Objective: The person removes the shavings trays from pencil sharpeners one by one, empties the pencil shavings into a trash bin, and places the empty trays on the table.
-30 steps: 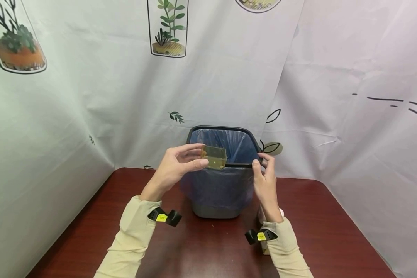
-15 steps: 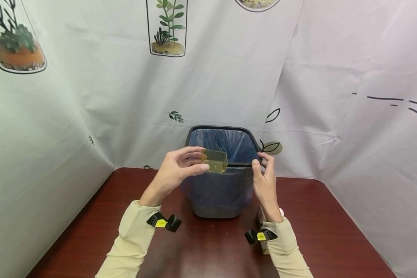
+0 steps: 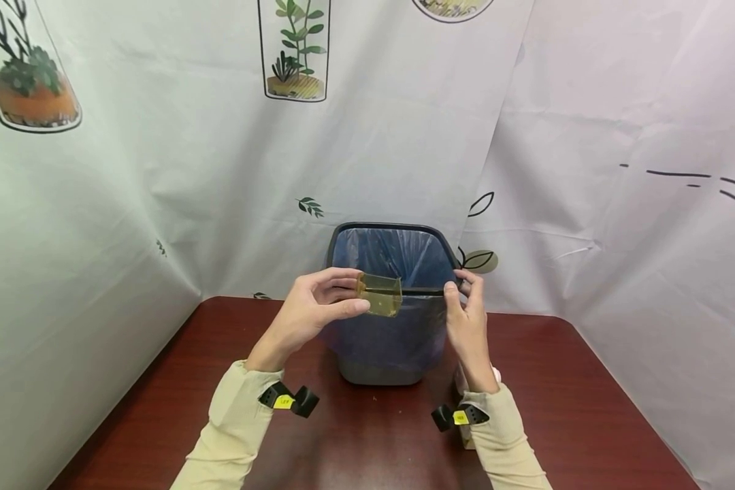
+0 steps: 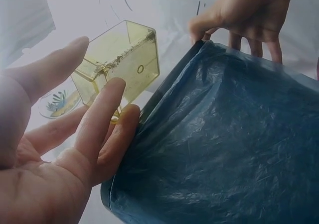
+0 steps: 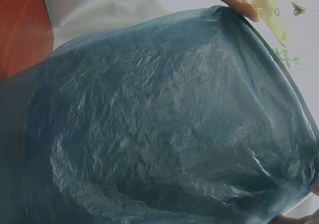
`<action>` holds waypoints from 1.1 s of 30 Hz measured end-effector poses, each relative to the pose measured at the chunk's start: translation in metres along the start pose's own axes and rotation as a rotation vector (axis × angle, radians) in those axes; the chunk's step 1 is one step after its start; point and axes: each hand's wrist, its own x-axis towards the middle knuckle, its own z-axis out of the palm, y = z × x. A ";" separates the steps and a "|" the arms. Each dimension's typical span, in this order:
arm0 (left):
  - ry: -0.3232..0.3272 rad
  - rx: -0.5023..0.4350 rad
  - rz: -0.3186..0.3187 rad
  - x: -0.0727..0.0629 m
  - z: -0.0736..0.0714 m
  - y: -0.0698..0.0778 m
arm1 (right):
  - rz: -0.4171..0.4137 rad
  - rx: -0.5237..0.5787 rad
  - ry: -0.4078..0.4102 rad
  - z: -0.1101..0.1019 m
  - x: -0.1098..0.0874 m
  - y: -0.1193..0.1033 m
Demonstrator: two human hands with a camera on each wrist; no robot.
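Observation:
My left hand (image 3: 318, 303) pinches a small see-through yellow plastic box (image 3: 381, 296) between thumb and fingers. In the head view the box overlaps the near rim of a grey trash bin (image 3: 380, 374). Seen from the left wrist, the box (image 4: 144, 77) is tilted, with a line of dark crumb-like bits along its inside. A blue plastic liner bag (image 3: 398, 333) lines the bin and hangs over its outside. My right hand (image 3: 467, 320) grips the bin's black rim at the right corner, thumb in front and fingers behind.
The bin stands on a dark red table (image 3: 527, 381). Partly hidden behind my right wrist is a pale upright item (image 3: 469, 444). White cloth walls (image 3: 220, 170) with printed plants close in the back and sides.
My left hand has lowered slightly with the yellow box, which now overlaps the near rim more. The right hand and the bin have stayed in place.

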 end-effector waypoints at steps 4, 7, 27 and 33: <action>-0.002 -0.010 0.001 -0.002 0.000 -0.003 | -0.003 -0.003 -0.001 0.000 0.000 0.000; -0.004 -0.017 0.006 -0.004 0.001 -0.005 | -0.002 -0.010 -0.002 0.000 0.000 0.000; -0.029 -0.046 -0.011 -0.013 0.006 -0.015 | 0.010 -0.012 -0.006 0.000 -0.001 0.000; -0.049 -0.066 -0.021 -0.014 0.007 -0.021 | 0.007 -0.015 -0.005 0.001 -0.001 0.000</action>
